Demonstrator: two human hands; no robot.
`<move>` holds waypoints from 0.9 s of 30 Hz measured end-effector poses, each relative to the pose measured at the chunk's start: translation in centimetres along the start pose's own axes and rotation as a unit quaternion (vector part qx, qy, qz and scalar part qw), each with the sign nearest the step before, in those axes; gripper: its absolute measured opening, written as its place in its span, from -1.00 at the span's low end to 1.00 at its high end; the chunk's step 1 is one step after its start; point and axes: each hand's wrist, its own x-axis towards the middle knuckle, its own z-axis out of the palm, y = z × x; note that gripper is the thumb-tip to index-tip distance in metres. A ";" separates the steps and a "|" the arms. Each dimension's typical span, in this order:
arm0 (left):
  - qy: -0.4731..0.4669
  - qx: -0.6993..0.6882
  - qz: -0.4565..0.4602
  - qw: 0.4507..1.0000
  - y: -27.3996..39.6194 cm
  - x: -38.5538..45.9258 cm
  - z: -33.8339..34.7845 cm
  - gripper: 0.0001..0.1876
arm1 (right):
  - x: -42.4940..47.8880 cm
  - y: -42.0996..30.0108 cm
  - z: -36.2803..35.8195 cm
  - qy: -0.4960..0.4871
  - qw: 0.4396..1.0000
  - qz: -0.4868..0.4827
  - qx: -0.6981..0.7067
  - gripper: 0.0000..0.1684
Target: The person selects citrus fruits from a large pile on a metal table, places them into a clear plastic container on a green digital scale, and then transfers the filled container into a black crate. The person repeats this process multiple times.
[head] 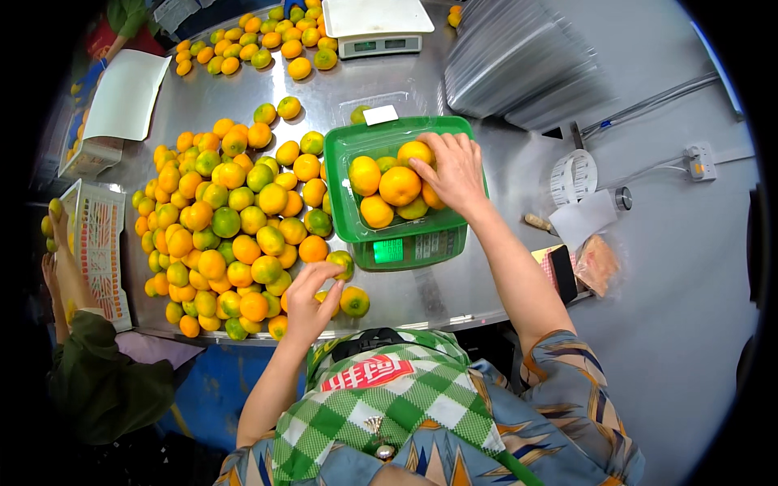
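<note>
My right hand (453, 173) is over a clear plastic container (380, 229), with thumb and fingers around the edge of an orange mandarin (415, 153). Several other mandarins (399, 186) sit in that container. It rests on the green tray (338, 209) of a digital scale (419, 248) with a lit green display. Lower left of the scale, my left hand (311, 304) has its thumb and fingers apart, fingertips at the edge of a green-yellow mandarin (341, 265). A large pile of orange and green mandarins (225, 223) spreads over the metal table (413, 297) to its left.
A white scale (380, 45) and more mandarins (261, 39) stand at the back. Stacked clear containers (516, 61) rise at back right. Right lie a label roll (573, 176), a knife handle (537, 222) and a phone (563, 274). Another person's hand (59, 222) holds mandarins beside a white crate (103, 243).
</note>
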 end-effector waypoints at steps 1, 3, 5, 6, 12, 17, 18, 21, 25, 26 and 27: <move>-0.003 0.002 0.005 1.000 0.1 0.5 0.0 -0.83 | 0.2 0.2 -0.3 -0.014 0.999 -0.003 0.030 -0.61; -0.001 -0.009 -0.011 1.000 -0.1 2.1 0.1 -0.84 | 0.5 3.0 0.6 0.006 0.991 -0.023 0.130 -0.63; 0.010 -0.032 -0.048 0.998 -0.6 3.8 -0.1 -0.85 | 1.9 4.1 0.1 0.026 0.961 0.037 0.272 -0.65; 0.020 -0.052 -0.073 0.996 -1.0 4.7 -0.2 -0.84 | 2.4 4.9 0.3 0.035 0.952 0.081 0.292 -0.66; 0.067 -0.229 -0.130 0.962 -1.5 8.8 1.0 -0.74 | 6.9 6.6 2.8 -0.013 0.960 0.168 0.223 -0.48; 0.053 -0.244 -0.157 0.956 -1.7 8.1 1.6 -0.72 | 9.4 6.5 4.0 -0.068 0.967 0.198 0.144 -0.34; 0.051 -0.244 -0.162 0.955 -1.9 7.8 1.6 -0.72 | 9.6 6.4 4.3 -0.077 0.969 0.203 0.119 -0.33; 0.046 -0.260 -0.180 0.948 -2.0 7.2 1.6 -0.72 | 10.3 6.4 5.0 -0.124 0.961 0.220 0.110 -0.34; 0.037 -0.268 -0.185 0.945 -2.5 6.5 1.8 -0.71 | 9.9 7.3 4.8 -0.090 0.965 0.168 0.179 -0.31; 0.035 -0.272 -0.186 0.944 -2.8 6.2 1.9 -0.70 | 9.4 6.7 4.0 -0.070 0.954 0.165 0.239 -0.29; 0.033 -0.276 -0.186 0.943 -2.9 6.0 1.8 -0.69 | 8.8 6.2 3.2 -0.049 0.939 0.163 0.298 -0.26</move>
